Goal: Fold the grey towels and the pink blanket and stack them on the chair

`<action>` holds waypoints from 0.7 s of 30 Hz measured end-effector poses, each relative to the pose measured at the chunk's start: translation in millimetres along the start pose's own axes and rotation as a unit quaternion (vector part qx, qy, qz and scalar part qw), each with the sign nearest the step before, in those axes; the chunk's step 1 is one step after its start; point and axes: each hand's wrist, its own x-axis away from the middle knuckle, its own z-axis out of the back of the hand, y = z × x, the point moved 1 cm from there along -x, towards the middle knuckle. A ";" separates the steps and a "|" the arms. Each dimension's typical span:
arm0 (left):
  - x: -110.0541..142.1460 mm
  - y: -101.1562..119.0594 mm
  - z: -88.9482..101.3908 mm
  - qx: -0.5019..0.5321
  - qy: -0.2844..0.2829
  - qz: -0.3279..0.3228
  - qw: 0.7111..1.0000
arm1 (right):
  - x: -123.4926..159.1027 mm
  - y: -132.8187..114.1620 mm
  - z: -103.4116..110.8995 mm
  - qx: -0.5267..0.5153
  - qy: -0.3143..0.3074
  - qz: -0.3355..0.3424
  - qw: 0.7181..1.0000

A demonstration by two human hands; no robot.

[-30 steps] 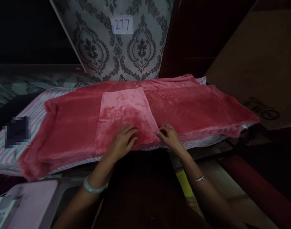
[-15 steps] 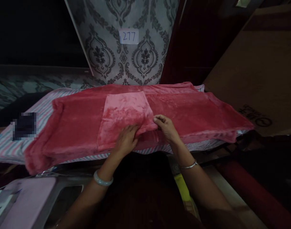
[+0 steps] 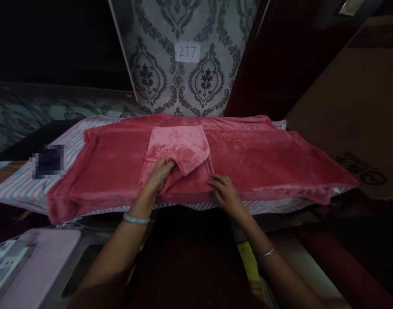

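A lighter pink fleece cloth (image 3: 180, 139), folded in layers, lies on a larger red-pink plush blanket (image 3: 257, 159). My left hand (image 3: 158, 175) is closed on the near edge of its upper layer, lifting and bunching that edge so the layer below shows. The lifted layer's corner droops between my hands. At the cloth's right edge, near the front, my right hand (image 3: 225, 191) has its fingertips and thumb together on the lower layer. What exactly sits between those fingertips is small and dim.
Beneath the blanket a striped sheet (image 3: 19, 189) covers the table. A blurred dark object (image 3: 50, 162) lies on it at left. A large cardboard box (image 3: 351, 103) leans at right. Below left is a pink-topped item (image 3: 44, 266) beside a white power strip (image 3: 9, 262).
My left hand has moved left and raised the cloth's near edge, folding it back. My right hand has shifted down along the right edge. The view has turned slightly left.
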 end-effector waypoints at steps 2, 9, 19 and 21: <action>-2.1 3.6 0.5 -0.018 -0.039 -0.007 0.999 | -7.3 3.3 0.2 -0.035 0.022 0.000 0.999; -20.3 7.7 -3.0 0.084 -0.030 0.010 0.996 | -40.5 26.2 -6.8 -0.201 0.023 -0.140 0.969; -10.2 15.5 -21.3 -0.094 -0.059 -0.083 0.990 | -62.1 35.2 -20.7 -0.136 0.000 -0.190 0.972; -3.6 9.9 -25.9 -0.243 -0.078 -0.106 0.961 | -63.0 36.2 -22.1 -0.135 -0.007 -0.183 0.974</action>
